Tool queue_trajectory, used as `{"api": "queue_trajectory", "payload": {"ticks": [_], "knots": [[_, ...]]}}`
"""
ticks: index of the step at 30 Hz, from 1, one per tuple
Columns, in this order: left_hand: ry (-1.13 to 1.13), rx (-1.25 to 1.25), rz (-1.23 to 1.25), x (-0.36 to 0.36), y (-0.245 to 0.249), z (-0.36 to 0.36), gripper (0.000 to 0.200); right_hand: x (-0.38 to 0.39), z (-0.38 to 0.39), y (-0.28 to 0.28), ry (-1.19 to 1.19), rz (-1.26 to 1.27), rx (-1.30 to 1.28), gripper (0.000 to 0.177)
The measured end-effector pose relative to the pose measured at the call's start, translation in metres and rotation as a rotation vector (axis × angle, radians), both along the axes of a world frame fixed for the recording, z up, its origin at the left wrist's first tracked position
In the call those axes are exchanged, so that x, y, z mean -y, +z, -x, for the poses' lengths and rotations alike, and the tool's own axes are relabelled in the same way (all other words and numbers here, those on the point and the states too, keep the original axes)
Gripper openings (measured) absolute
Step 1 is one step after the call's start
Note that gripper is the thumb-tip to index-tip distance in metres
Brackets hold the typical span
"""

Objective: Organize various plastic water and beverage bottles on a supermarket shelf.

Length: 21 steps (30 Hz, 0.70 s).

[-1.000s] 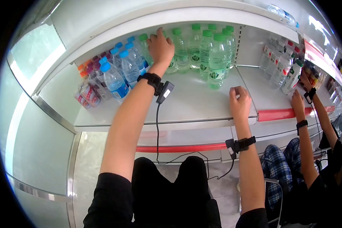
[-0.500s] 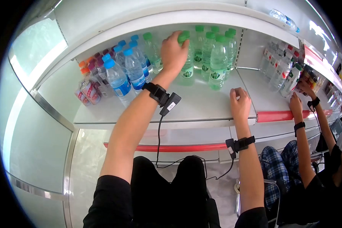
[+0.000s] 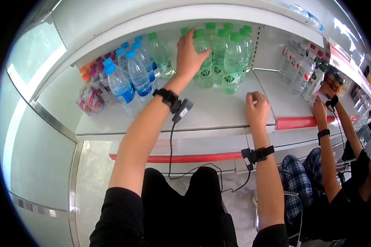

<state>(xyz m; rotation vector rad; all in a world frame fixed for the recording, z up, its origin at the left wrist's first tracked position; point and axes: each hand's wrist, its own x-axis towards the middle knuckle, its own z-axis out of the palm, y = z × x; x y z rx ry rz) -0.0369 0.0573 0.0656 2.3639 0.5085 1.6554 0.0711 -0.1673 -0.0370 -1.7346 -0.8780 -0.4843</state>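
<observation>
Over the shelf (image 3: 193, 113), my left hand (image 3: 188, 57) is open, its thumb spread from the raised index finger. Just right of it stands a green-capped water bottle (image 3: 205, 72), upright beside other green-capped bottles. The hand partly hides another green-capped bottle behind it. Closest to the front of this group is one more green-capped bottle (image 3: 233, 66). My right hand (image 3: 257, 109) is by the shelf's front edge with its fingers curled in, and no object shows in it. Both wrists wear black straps with small cabled devices.
To the left stand blue-capped bottles (image 3: 121, 88), cans (image 3: 90, 101) and bottles with purple and orange caps. A green-capped bottle (image 3: 160, 57) stands apart at the back. At right, another person's hands (image 3: 319, 109) are near red-capped bottles. The upper shelf (image 3: 185, 16) overhangs the bottles.
My left hand has let go of the green-capped bottle's cap, spread its fingers and shifted slightly left. My right hand stays curled at the shelf edge. The view has moved slightly.
</observation>
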Motion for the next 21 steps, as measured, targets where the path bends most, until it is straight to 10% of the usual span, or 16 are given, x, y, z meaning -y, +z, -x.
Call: {"api": "queue_trajectory", "payload": {"ticks": [6, 21], "knots": [[0.354, -0.324, 0.181, 0.008, -0.071, 0.019, 0.09, -0.001, 0.0, -0.001, 0.006, -0.02, 0.046, 0.021], [0.026, -0.469, 0.407, -0.021, -0.05, 0.006, 0.077, -0.001, -0.001, -0.004, 0.01, -0.032, 0.054, 0.021]]}}
